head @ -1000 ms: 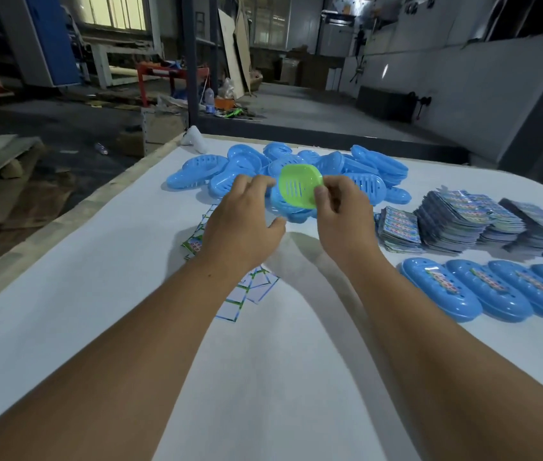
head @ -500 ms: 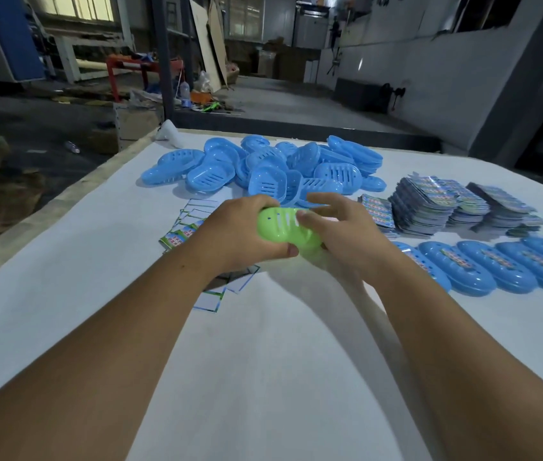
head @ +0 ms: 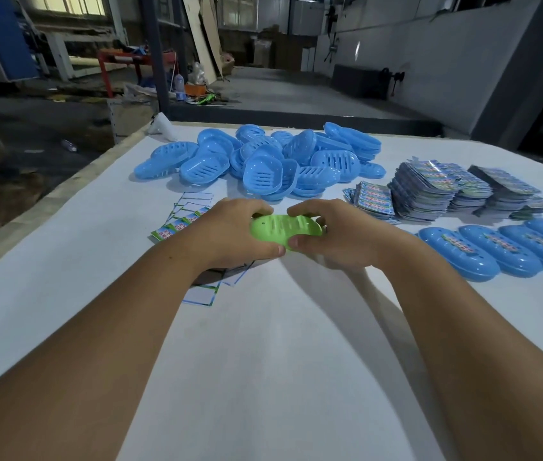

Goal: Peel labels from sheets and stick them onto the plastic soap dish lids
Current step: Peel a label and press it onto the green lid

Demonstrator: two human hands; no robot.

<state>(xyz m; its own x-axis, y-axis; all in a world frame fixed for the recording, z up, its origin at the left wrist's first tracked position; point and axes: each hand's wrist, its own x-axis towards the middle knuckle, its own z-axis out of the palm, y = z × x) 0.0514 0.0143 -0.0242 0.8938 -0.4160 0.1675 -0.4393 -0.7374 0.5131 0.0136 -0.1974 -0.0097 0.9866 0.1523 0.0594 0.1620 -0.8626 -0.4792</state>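
Note:
A green soap dish (head: 285, 229) lies lengthwise between my two hands, just above the white table (head: 263, 344). My left hand (head: 230, 232) grips its left end, thumb under the near edge and fingers over the far edge. My right hand (head: 336, 232) grips its right end the same way. Label sheets (head: 193, 207), some with the labels gone, lie under and left of my left hand. Stacks of printed label sheets (head: 430, 191) sit at the right.
A heap of blue soap dish parts (head: 263, 161) lies behind my hands. A row of blue lids with labels on them (head: 483, 252) runs along the right. The table's left edge (head: 47, 197) drops to a cluttered workshop floor.
The green dish has come down from in front of the blue heap toward me and turned from upright to flat and lengthwise. Both hands now hold it by its ends.

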